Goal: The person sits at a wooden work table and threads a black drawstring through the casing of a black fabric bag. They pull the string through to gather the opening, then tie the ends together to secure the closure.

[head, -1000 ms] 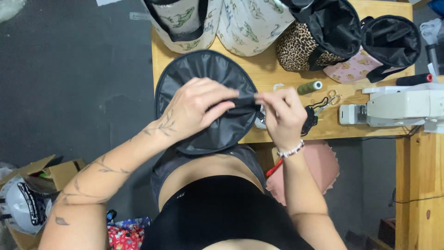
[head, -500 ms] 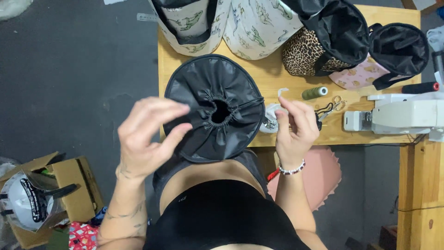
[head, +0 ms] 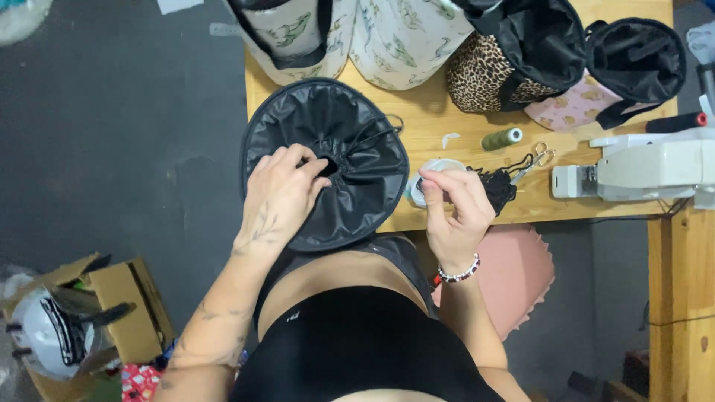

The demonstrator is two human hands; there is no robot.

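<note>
Left hand [head: 279, 190] on black pouch [head: 328, 160]; thread spool [head: 501, 138], scissors [head: 538, 161], sewing machine [head: 644, 170] nearby.

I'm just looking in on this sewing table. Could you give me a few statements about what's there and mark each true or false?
1. The left hand rests on a round black drawstring bag. True.
2. The right hand holds the scissors. False: the scissors lie on the wooden table, untouched.
3. A green thread spool lies on the table. True.
4. The sewing machine is black. False: it is white.
5. A leopard-print bag stands at the back. True.
</note>
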